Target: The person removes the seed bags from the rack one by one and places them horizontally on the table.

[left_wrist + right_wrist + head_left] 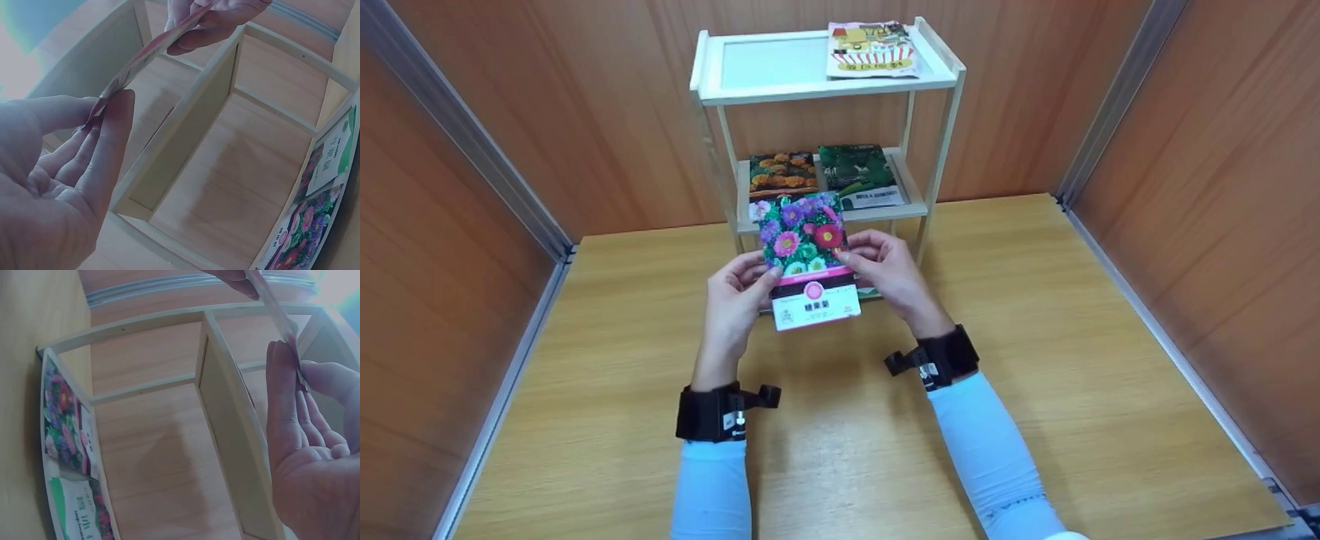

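Note:
A seed packet [810, 251] with pink, red and purple flowers and a white lower label is held up in front of a small shelf rack. My left hand [733, 296] pinches its left edge between thumb and fingers. On the opposite edge, my right hand [891, 276] pinches it the same way. Both wrist views show the packet [149, 53] almost edge-on, tilted, level with the upper part of the rack. The printed front faces the head camera, and the packet hides part of the lower shelf there.
The pale wooden rack [780, 96] has three tiers. A striped packet [873, 51] lies on top. Orange-flower [784, 172] and dark green [859, 174] packets lie on the middle tier. The bottom tier holds a flower packet [63, 413] and a green-white one [79, 512]. Wooden panels [1207, 150] enclose the table.

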`<state>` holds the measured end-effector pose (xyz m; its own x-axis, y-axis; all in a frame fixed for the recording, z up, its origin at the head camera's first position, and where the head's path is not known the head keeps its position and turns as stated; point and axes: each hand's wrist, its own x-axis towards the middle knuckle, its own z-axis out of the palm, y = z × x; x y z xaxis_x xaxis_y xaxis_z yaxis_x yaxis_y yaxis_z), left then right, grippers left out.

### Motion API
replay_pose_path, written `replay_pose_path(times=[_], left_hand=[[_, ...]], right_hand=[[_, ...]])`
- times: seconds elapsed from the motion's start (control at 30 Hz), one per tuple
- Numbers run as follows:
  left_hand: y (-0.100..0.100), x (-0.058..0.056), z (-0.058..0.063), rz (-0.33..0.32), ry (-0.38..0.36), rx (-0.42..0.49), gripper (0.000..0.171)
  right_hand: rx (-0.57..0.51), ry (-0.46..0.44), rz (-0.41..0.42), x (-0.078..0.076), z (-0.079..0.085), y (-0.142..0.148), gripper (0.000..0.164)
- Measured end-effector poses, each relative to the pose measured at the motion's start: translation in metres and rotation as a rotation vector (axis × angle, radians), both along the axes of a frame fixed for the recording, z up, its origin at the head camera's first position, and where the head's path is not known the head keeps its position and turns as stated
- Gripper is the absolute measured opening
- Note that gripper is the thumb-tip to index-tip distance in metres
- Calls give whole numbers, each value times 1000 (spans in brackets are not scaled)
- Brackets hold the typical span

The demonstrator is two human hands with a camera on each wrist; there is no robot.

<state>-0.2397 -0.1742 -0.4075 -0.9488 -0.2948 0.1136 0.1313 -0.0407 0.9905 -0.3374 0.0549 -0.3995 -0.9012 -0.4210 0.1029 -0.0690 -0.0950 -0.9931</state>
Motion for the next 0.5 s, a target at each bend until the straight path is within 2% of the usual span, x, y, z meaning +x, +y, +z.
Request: replay_pose_path(times=[0.13, 0.37, 0.5], left_hand=[[-3, -1, -2, 0, -21, -19, 33], [-11, -1, -7, 12, -83, -115, 35], [-17, 0, -8, 28, -100, -125, 37]], right_hand=[[-3, -6, -11, 1, -5, -3, 21], [14, -10, -30, 2, -19, -10, 19], [21, 5, -33, 3, -24, -15, 17]])
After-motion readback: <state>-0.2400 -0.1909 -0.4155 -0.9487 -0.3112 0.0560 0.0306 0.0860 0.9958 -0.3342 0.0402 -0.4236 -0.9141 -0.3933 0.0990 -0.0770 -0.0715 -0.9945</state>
